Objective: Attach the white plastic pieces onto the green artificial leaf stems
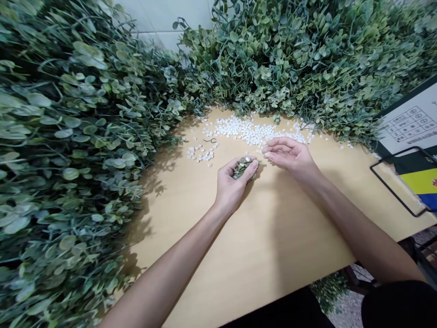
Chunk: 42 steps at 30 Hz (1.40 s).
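My left hand (232,182) is curled around a small green leafy sprig (243,166) with pale bits on it, held just above the wooden table (259,246). My right hand (290,155) sits right beside it, fingers bent and pinched together at the tips near the sprig; what they pinch is too small to make out. Just beyond both hands lies a scatter of small white plastic pieces (249,130) across the back of the table.
Heaps of artificial green foliage (68,150) cover the table's left side, and more foliage (307,59) lines the back. A printed sign in a black wire stand (409,132) is at the right edge. One loose dark stem (210,140) lies among the white pieces.
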### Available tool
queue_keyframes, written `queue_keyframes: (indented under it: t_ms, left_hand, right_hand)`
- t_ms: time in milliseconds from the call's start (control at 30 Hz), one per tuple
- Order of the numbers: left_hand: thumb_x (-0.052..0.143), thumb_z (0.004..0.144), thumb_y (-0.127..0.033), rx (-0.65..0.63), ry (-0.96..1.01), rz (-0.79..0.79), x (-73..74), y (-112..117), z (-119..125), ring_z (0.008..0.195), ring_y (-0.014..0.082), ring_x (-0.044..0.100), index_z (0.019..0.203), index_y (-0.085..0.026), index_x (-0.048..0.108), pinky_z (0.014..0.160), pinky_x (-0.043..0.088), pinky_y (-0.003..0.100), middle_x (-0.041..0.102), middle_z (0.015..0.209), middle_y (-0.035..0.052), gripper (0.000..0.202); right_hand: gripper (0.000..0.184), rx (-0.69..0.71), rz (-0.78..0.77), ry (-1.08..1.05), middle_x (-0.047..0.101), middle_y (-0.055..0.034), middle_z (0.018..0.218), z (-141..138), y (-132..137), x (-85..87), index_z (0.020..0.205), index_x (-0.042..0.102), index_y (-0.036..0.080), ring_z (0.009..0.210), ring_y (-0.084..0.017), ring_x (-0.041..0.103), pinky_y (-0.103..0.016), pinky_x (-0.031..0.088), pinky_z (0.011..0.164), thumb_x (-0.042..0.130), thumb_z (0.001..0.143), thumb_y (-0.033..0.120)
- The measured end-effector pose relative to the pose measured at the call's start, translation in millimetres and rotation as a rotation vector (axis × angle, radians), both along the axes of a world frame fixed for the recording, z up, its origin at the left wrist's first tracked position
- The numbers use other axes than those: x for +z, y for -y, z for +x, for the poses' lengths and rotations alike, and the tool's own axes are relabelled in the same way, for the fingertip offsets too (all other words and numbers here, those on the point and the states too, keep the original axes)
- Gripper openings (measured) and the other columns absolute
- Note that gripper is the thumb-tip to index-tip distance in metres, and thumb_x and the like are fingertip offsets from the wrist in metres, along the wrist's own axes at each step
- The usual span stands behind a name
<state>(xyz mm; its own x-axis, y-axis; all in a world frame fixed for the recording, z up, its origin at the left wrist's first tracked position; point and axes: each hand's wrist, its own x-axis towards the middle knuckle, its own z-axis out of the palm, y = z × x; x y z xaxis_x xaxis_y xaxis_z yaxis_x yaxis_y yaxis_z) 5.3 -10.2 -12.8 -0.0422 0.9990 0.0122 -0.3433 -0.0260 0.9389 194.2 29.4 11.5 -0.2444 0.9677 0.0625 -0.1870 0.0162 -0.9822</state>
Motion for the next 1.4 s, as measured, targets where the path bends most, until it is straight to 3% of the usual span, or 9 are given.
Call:
queue_keyframes:
  t_ms: [167,567,767,1400]
  left_hand:
    - [0.088,0.081,-0.040,-0.005,-0.023,0.031,0.8,1,0,0.072,0.0131,0.067,0.090,-0.017,0.079,0.072,0.054,0.026,0.073,0.081,0.0037,0.026]
    - [0.090,0.078,-0.035,0.105,0.019,0.051,1.3,1,4,0.069,0.0129,0.068,0.088,-0.016,0.077,0.072,0.057,0.028,0.073,0.078,0.0026,0.025]
    - [0.093,0.074,-0.034,0.142,0.030,0.013,1.8,1,4,0.073,0.0137,0.071,0.089,-0.017,0.079,0.074,0.059,0.029,0.075,0.085,0.0037,0.027]
    - [0.091,0.076,-0.031,0.183,-0.015,0.025,5.0,2,3,0.076,0.0129,0.070,0.087,-0.016,0.080,0.077,0.058,0.026,0.076,0.086,0.0039,0.022]
  right_hand:
    - [0.041,0.026,-0.071,-0.091,0.078,-0.0027,0.099,-6,2,-3.1,0.102,0.076,0.022,0.083,-0.014,0.071,-0.026,0.059,0.074,0.096,0.068,0.036]
    - [0.038,0.088,-0.294,-0.259,0.077,0.0002,0.095,-13,7,0.3,0.093,0.074,0.022,0.087,-0.013,0.072,-0.031,0.061,0.093,0.098,0.064,0.025]
    - [0.037,0.090,-0.311,-0.280,0.075,0.0009,0.093,-14,8,-1.4,0.091,0.073,0.022,0.091,-0.014,0.072,-0.036,0.062,0.101,0.098,0.063,0.022]
    - [0.037,0.072,-0.256,-0.214,0.075,0.0006,0.089,-15,11,-1.3,0.088,0.074,0.019,0.086,-0.014,0.074,-0.034,0.064,0.096,0.100,0.063,0.025]
